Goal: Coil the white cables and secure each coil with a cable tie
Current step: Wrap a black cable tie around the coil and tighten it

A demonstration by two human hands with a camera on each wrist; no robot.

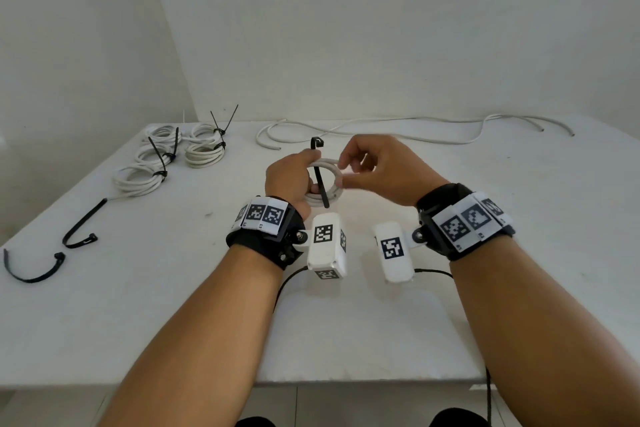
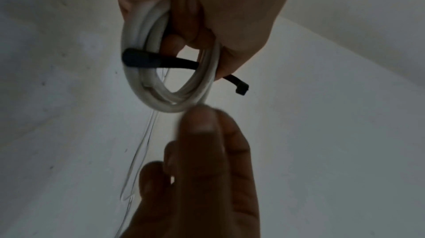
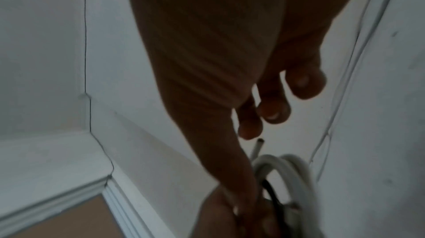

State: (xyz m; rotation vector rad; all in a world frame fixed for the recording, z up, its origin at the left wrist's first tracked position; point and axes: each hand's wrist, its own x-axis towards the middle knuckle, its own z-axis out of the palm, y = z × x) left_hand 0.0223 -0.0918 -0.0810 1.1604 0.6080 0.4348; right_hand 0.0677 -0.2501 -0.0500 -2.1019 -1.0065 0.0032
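Note:
A white cable coil [image 1: 332, 196] hangs just above the white table [image 1: 485, 288], near the middle. My left hand [image 1: 289, 177] grips the coil's left side, fingers through its hole. A black cable tie [image 1: 320, 180] lies across the coil under that hand, its head sticking up behind and its tail pointing toward me. My right hand [image 1: 377, 166] meets the coil's right edge with thumb and index pinching it, the other fingers curled. The left wrist view shows the coil [image 2: 161, 104], the tie [image 2: 142, 60] and a blurred right fingertip [image 2: 200, 122]. In the right wrist view the coil [image 3: 294, 167] is by my thumb.
Several coils [image 1: 138, 180] bound with black ties lie at the back left. Loose white cables [image 1: 381, 135] run along the far edge by the wall. Two spare black ties [image 1: 79, 229] lie at the left. The table's front edge [image 1: 346, 381] is near my forearms.

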